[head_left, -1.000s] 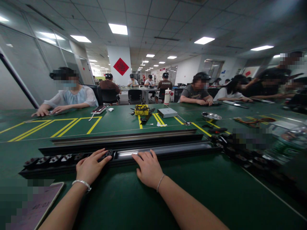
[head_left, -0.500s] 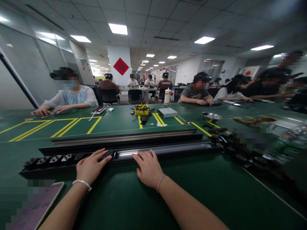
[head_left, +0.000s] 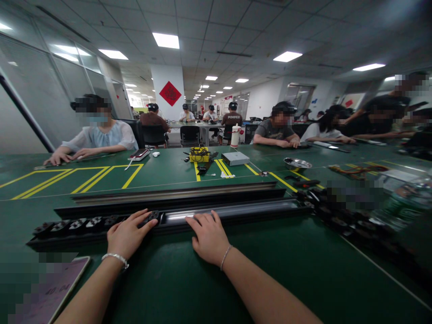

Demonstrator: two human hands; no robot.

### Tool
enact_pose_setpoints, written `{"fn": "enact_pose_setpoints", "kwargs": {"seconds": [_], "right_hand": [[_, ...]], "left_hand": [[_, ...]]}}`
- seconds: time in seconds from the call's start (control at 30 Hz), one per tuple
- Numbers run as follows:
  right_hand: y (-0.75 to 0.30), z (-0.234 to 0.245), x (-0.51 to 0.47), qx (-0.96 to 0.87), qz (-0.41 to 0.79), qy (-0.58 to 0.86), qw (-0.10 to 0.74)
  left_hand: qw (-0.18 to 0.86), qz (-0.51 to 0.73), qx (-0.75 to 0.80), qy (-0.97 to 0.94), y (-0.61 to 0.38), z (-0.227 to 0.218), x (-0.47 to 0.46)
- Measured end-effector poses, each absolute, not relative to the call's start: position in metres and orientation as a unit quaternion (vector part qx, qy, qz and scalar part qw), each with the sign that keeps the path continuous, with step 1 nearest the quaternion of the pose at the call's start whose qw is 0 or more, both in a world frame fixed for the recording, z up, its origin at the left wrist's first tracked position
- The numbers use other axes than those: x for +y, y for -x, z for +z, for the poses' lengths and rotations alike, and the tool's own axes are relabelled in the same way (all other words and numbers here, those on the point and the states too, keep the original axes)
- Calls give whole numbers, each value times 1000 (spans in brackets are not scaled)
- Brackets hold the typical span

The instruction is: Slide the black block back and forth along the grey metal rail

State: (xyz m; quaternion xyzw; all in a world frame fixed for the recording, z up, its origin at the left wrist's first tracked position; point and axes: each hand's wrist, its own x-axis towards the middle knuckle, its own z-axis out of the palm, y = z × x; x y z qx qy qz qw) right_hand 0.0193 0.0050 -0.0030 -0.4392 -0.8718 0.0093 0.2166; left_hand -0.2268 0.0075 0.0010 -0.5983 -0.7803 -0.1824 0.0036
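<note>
A long black rail (head_left: 236, 212) lies across the table in front of me, with a shiny strip along its inside. Several black socket-like modules (head_left: 77, 224) sit in its left part, some with pale metal parts on top. My left hand (head_left: 126, 236) is bent over a black socket module (head_left: 155, 214) at the right end of that row, its thumb and fingers on either side. My right hand (head_left: 209, 236) rests on the rail's near edge just to the right, fingers spread, holding nothing. The undersides of both hands' fingers are hidden.
Behind the rail lies a second dark rail (head_left: 175, 196). More black modules (head_left: 340, 220) are heaped at the right, near a plastic bottle (head_left: 410, 202). A phone (head_left: 64, 288) lies at lower left. Across the green table are a metal bowl (head_left: 297, 163), a grey box (head_left: 235, 158) and seated co-workers.
</note>
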Motion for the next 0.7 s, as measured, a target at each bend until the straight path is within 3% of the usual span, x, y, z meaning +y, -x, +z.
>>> {"fn": "enact_pose_setpoints", "kwargs": {"seconds": [0.7], "right_hand": [[-20, -1, 4, -872, 14, 442, 208]], "left_hand": [[-18, -178, -779, 601, 226, 2, 7]]}}
